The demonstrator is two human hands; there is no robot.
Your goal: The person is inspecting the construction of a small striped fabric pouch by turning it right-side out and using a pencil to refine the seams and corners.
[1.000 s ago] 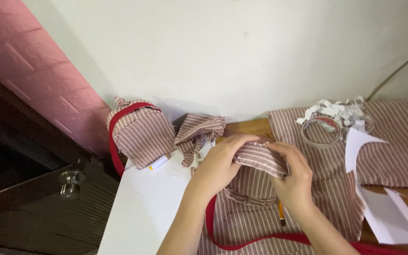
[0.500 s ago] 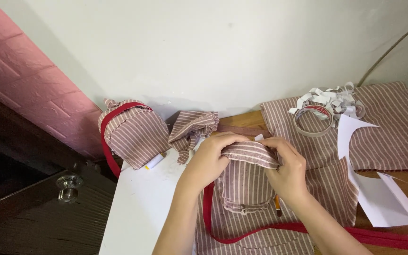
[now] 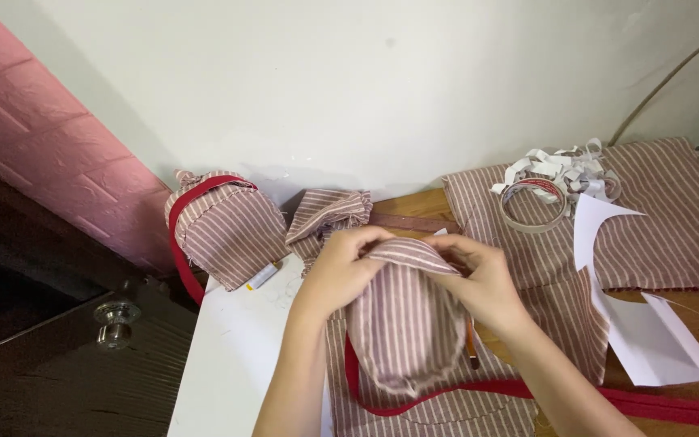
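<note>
Both my hands pinch the top edge of a rounded striped fabric piece [image 3: 402, 320], brown-red with white stripes, held up over the table. My left hand [image 3: 337, 271] grips its upper left edge, my right hand [image 3: 483, 279] its upper right. A red binding strip [image 3: 527, 391] runs along its lower edge and off to the right. Under it lies more striped fabric [image 3: 560, 316]. A pencil [image 3: 472, 344] shows just below my right hand.
A finished striped pouch with red trim [image 3: 224, 226] and a folded striped piece [image 3: 325, 214] sit at the back left. A tape roll [image 3: 533, 205], white strips [image 3: 564, 166] and white paper patterns [image 3: 649, 332] lie to the right. A door knob [image 3: 115, 314] is at the left.
The striped piece was bunched low between my hands; now it is lifted and hangs open as a rounded shape. The view has shifted slightly.
</note>
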